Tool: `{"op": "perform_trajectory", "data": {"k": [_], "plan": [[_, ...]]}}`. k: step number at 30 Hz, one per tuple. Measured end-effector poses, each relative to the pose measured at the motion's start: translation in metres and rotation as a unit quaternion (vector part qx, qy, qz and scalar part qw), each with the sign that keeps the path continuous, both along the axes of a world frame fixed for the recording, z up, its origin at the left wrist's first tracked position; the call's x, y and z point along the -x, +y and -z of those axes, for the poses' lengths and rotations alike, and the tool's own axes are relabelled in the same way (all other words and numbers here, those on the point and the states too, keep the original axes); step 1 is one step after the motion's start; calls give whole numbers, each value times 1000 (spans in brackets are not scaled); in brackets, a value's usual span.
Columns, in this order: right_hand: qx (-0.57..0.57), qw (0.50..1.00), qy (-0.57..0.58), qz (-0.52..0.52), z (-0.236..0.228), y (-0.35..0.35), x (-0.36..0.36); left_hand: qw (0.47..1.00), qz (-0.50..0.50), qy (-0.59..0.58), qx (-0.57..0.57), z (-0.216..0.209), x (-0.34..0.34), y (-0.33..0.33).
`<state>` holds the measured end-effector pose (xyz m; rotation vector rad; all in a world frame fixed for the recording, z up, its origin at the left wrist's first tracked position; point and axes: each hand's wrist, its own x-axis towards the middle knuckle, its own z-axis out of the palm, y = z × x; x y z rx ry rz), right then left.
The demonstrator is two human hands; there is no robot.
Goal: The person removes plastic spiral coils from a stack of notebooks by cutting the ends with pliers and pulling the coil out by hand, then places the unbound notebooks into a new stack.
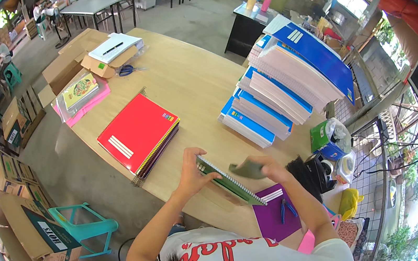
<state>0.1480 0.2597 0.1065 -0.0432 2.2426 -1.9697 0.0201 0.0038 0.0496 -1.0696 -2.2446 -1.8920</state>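
Note:
Upright on its edge at the near side of the table stands a green spiral notebook (230,185), its white coil facing up. My left hand (193,172) is closed on the notebook's upper left end, thumb on the near cover. Just right of it, my right hand (273,168) pinches a small dark-green, curved flat piece (247,170), smeared by motion; its kind is unclear. Below that hand lies a purple cover (268,224) with blue-handled pliers (286,210) on top. A stack of spiral notebooks with a red cover (137,129) on top sits to the left.
Tall stacks of blue-covered paper blocks (268,101) occupy the table's right side. Scissors (130,70), an open carton (72,56) and bagged booklets lie far left. A green-and-blue box (329,138) stands at the right edge. A teal stool (87,226) is on the floor left.

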Motion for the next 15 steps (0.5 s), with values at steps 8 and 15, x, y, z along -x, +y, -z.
{"op": "perform_trajectory", "data": {"k": [8, 15], "plan": [[-205, 972, 87, -68, -16, -35, 19, 999, 30, 25, 14, -1, 7, -5], [-172, 982, 53, -49, -11, -37, 36, 999, 36, 27, 9, 2, 9, -6]]}}
